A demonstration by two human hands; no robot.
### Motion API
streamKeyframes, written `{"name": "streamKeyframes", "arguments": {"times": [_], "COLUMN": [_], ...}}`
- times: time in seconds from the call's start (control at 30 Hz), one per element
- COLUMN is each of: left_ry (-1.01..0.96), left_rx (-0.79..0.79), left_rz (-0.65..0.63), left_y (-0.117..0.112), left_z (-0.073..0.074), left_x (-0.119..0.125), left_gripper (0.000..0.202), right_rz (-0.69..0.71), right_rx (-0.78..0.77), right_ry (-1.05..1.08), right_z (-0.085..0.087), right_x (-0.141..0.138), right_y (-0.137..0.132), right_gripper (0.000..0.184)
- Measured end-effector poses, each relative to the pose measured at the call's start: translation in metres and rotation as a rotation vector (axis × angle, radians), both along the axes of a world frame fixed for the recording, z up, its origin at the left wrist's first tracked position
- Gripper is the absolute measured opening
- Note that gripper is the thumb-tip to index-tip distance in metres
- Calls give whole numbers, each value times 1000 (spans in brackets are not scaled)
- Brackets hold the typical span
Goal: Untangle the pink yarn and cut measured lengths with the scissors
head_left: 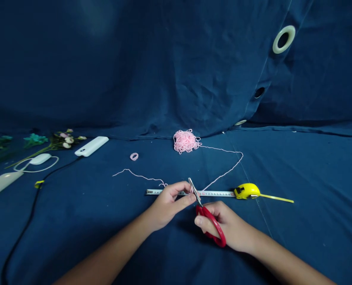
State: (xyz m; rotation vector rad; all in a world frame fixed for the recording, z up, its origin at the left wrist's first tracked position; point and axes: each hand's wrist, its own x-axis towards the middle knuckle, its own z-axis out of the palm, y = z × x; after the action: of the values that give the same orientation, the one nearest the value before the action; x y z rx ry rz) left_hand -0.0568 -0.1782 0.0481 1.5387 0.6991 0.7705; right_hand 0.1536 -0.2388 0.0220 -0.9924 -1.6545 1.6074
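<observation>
My left hand (171,202) pinches a strand of pink yarn (223,173) just over a white measuring tape (214,193) pulled out of its yellow case (246,190). My right hand (227,225) grips red-handled scissors (208,215), whose metal blades point up toward the pinched yarn beside my left fingertips. The strand runs right, then back to a loose pink yarn bundle (186,141) farther away. Another cut-looking length of yarn (137,174) trails off to the left of my left hand.
Everything lies on a dark blue cloth that also hangs behind, with white grommets (283,38). A small pink loop (134,156) lies near the middle. At the left are a white power bank (91,146), white devices, a black cable (30,213) and artificial flowers (59,140).
</observation>
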Motion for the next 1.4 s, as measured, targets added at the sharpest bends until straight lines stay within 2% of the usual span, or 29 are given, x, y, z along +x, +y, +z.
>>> {"name": "streamKeyframes", "arguments": {"times": [0.1,0.27,0.47,0.7,0.83,0.97,1.17,1.23,1.33,1.4], "left_ry": [4,24,20,18,71,70,110,123,144,158], "left_rx": [-15,-37,-67,-87,-48,38,111,116,115,125], "left_rz": [9,94,127,186,134,45,244,218,78,29], "left_y": [1,5,2,7,5,3,18,17,10,6], "left_z": [-4,-12,-5,-7,-9,-8,-7,-8,-9,-8], "left_x": [-1,-1,-1,-5,-3,-1,-7,-7,-5,-3], "left_gripper": [29,33,38,40,37,31,31,32,32,32], "right_rz": [-5,-55,-27,50,109,79,50,49,36,29], "right_rx": [-38,-76,-127,-93,-202,-178,-111,-112,-118,-120], "right_ry": [15,47,135,305,395,416,399,388,375,371], "right_z": [2,8,7,1,3,-3,-20,-22,-23,-22], "right_x": [-1,-4,-2,1,-2,-4,-3,-3,-2,-1], "right_y": [0,0,2,3,-2,0,2,2,2,1], "right_gripper": [55,52,42,54,64,69,68,67,65,65]}}
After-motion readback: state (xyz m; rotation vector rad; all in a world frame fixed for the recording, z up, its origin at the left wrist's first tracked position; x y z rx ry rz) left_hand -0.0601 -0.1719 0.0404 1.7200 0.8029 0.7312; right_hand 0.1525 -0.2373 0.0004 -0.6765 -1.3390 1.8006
